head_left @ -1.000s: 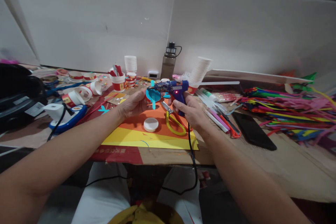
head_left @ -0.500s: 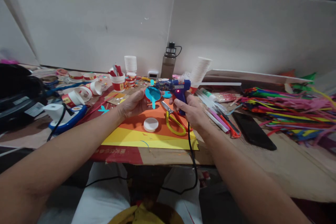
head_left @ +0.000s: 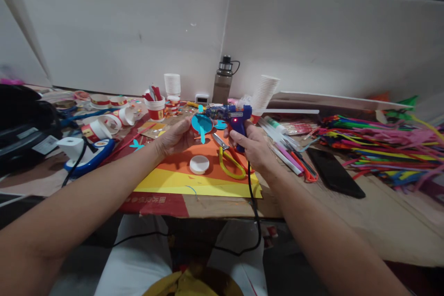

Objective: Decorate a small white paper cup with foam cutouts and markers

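Observation:
Between the thumb and fingers of my left hand (head_left: 178,135) is a paper cup (head_left: 202,124), its blue-covered round face toward me, with blue strips sticking out above and below. My right hand (head_left: 250,141) is wrapped round the grip of a blue hot glue gun (head_left: 238,122). The gun points left, its nozzle at the cup's upper edge; whether it touches, I cannot tell. A red light glows on it, and a white glue stick (head_left: 291,111) juts from its back. Below lie a white round lid-like piece (head_left: 199,164) and yellow-handled scissors (head_left: 231,162) on orange and yellow paper (head_left: 163,182).
Left are a blue-and-white power strip (head_left: 90,157), cut cup pieces and a cup of red-handled tools (head_left: 155,107). Behind stand a bottle (head_left: 222,81) and stacked cups (head_left: 265,92). A phone (head_left: 335,173) and pipe cleaners (head_left: 381,148) lie right. The gun's black cord (head_left: 255,208) hangs over the edge.

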The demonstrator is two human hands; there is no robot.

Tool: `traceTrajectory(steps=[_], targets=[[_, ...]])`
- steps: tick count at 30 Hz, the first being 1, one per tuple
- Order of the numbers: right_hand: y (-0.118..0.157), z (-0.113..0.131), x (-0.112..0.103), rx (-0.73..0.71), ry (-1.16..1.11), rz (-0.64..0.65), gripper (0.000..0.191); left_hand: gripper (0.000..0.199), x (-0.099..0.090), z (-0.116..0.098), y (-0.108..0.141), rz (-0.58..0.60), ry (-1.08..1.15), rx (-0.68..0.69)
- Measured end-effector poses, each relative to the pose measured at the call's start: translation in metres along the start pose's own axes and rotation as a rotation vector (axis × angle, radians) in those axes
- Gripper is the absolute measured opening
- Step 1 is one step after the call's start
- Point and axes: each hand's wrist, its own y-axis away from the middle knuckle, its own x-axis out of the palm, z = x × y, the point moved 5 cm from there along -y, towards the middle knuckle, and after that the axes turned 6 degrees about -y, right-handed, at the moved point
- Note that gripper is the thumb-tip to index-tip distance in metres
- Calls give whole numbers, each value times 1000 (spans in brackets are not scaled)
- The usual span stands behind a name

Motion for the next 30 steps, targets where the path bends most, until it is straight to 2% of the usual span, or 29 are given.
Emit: traceTrajectory(steps=[5, 17, 30], targets=[[1, 1, 0, 7, 12, -13, 25, 55, -1, 1, 0, -24, 22, -17], [-1, -1, 1, 10, -1, -14, 26, 63, 1, -1, 0, -16, 22, -6], [1, 0, 2, 10, -34, -20, 25, 58, 0, 0, -1, 9, 11, 4]])
